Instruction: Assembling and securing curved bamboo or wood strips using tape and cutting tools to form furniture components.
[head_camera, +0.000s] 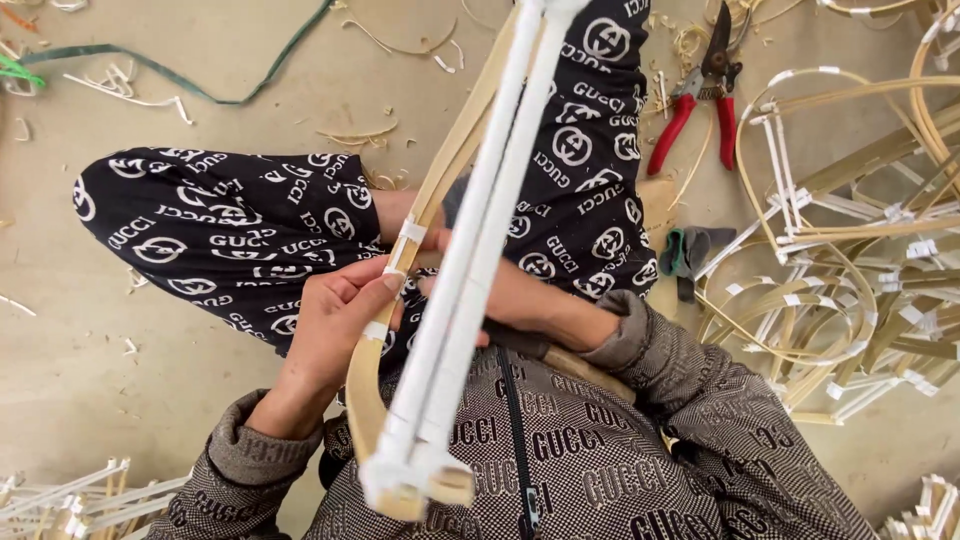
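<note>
1. The bamboo frame (440, 300) is built of pale, smooth, flat strips: a curved tan bow and two straight sticks wrapped in white tape, running close together from the near corner up and away past the knees.
2. White tape bands (410, 232) bind the bow at intervals; the near corner joint is lumpy with tape and blurred by closeness.
3. The left hand (335, 315) is curled round the curved strip, thumb and fingertips pinched on a taped band at its upper edge, fingers closed firmly on the frame.
4. The right hand (520, 300) lies just beyond the white sticks, partly hidden behind them; it seems to press against the frame, but how far its fingers close cannot be told.
5. Above the grip, past the patterned black trousers, red-handled pruning shears (700, 95) lie on the dusty concrete floor (120, 380), blades dark and closed.
6. Right of the grip sits a tangled heap of finished bamboo hoops and frames (850, 270), glossy, taped white at the joints.
7. Thin shavings (355, 135) litter the floor.
</note>
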